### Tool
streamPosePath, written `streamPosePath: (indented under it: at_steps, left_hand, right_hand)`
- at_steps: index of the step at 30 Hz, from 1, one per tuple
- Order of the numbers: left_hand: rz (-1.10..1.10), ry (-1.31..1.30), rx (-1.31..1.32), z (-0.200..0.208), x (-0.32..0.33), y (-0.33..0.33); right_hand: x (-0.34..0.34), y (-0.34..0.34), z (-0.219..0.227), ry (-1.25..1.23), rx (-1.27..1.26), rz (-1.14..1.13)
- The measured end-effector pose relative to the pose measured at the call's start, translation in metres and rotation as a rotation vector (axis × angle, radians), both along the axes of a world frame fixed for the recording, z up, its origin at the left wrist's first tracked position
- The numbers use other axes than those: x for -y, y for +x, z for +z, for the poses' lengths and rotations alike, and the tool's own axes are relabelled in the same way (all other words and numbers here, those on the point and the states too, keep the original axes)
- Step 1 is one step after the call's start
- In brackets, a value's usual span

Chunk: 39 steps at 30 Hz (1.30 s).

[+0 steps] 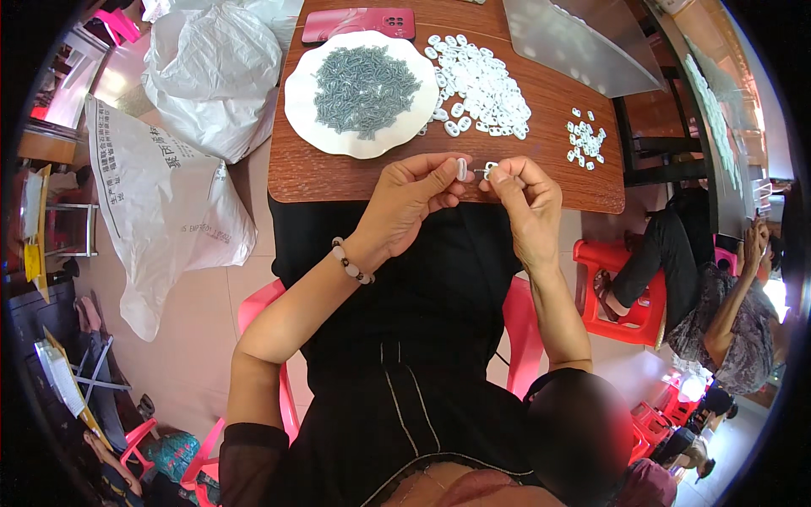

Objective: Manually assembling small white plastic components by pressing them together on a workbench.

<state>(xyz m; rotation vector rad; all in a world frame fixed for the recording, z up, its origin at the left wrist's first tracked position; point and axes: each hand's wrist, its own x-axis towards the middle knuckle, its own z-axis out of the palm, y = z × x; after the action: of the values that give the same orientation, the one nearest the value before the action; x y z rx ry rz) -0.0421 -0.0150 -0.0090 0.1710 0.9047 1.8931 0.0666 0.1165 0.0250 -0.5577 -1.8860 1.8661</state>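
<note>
Just over the table's near edge my two hands come close together, each closed in a pinch. Between the thumb and fingers of my left hand (414,201) is a small white oval plastic piece (461,169). My right hand (532,203) pinches another white plastic piece (490,170) with holes, and a thin pin seems to stick out of it toward the left. Beyond my left hand stands a scalloped white plate (302,118) heaped with small grey pins (365,89). Right of the plate lies a pile of white oval pieces (483,89).
A smaller group of white pieces (585,142) lies at the table's right. Behind the plate is a pink phone (359,25); a grey panel (583,46) stands at the back right. White sacks (211,80) crowd the left side. Another person (718,313) sits at the right near a red stool (621,304).
</note>
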Motion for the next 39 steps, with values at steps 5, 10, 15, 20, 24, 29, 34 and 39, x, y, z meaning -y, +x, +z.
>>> streamPosePath:
  at_steps: [5, 10, 15, 20, 24, 29, 34, 39]
  left_hand:
    - [-0.004, 0.006, -0.006, -0.002, 0.001, 0.000]
    - [0.000, -0.001, -0.015, -0.005, 0.000, 0.001]
    - [0.030, -0.003, -0.028, -0.006, -0.001, 0.002]
    - [0.046, -0.012, -0.056, -0.006, -0.001, 0.003]
    - [0.068, -0.014, -0.080, -0.005, -0.002, 0.003]
    - [0.066, -0.040, -0.115, -0.004, -0.002, 0.006]
    - [0.071, -0.038, -0.142, -0.006, -0.002, 0.007]
    - [0.024, -0.041, -0.103, -0.004, -0.001, 0.004]
  right_hand:
    - [0.001, 0.001, 0.000, 0.073, 0.001, 0.005]
    - [0.001, 0.001, -0.005, 0.135, -0.007, -0.008]
    - [0.001, 0.001, -0.006, 0.198, 0.026, -0.044]
    - [0.000, 0.000, -0.010, 0.220, 0.031, -0.054]
    - [0.001, -0.001, -0.009, 0.245, 0.037, -0.075]
    - [0.004, -0.002, -0.010, 0.279, 0.046, -0.074]
    - [0.003, -0.001, -0.012, 0.297, 0.068, -0.035]
    - [-0.003, 0.001, -0.006, 0.078, 0.067, 0.089]
